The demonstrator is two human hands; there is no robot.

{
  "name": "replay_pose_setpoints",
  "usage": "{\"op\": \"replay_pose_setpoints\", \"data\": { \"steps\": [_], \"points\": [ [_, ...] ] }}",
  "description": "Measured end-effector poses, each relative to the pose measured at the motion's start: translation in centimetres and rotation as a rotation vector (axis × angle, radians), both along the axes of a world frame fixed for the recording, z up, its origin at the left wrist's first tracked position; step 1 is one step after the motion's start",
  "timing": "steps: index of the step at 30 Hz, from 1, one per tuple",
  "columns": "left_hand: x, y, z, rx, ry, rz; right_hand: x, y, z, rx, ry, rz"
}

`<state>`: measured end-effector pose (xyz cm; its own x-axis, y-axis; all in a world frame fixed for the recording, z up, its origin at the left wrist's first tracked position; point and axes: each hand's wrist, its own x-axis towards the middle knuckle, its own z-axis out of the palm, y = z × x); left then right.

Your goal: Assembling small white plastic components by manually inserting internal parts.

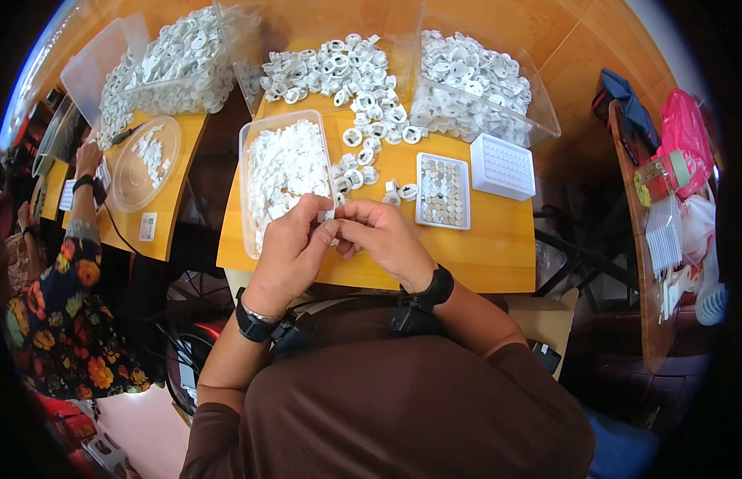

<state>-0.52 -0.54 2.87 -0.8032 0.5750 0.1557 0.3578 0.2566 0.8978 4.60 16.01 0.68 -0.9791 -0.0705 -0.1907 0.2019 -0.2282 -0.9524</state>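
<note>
Hands pinching small white piece between them, near plastic tub.

Surrounding objects, located by clock face about the centre of view.
At three o'clock, a jar with a pale green lid and a white stack are borne by a wooden side table; a pink plastic bag and a dark blue bag are seen toward two. Between eight and nine, a floral garment is worn by a co-worker.
</note>
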Motion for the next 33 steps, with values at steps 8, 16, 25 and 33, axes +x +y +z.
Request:
{"op": "replay_pose_setpoints", "data": {
  "steps": [8,16,25,33],
  "points": [
    [0.0,-0.3,-0.2,0.22,-0.365,0.011,-0.7,-0.2,0.0,-0.047,-0.016,-0.013],
    [-0.7,0.4,-0.4,0.292,-0.352,0.102,-1.6,-1.0,0.6,-0.253,-0.159,-0.053],
    [-2.3,-0.4,-1.3,0.645,-0.617,0.15,-2.2,0.6,0.5,-0.152,0.009,-0.153],
    [-2.5,-3.7,-1.0,0.735,-0.502,0.195,0.2,1.3,1.2,0.04,0.085,-0.171]
  ]
}}
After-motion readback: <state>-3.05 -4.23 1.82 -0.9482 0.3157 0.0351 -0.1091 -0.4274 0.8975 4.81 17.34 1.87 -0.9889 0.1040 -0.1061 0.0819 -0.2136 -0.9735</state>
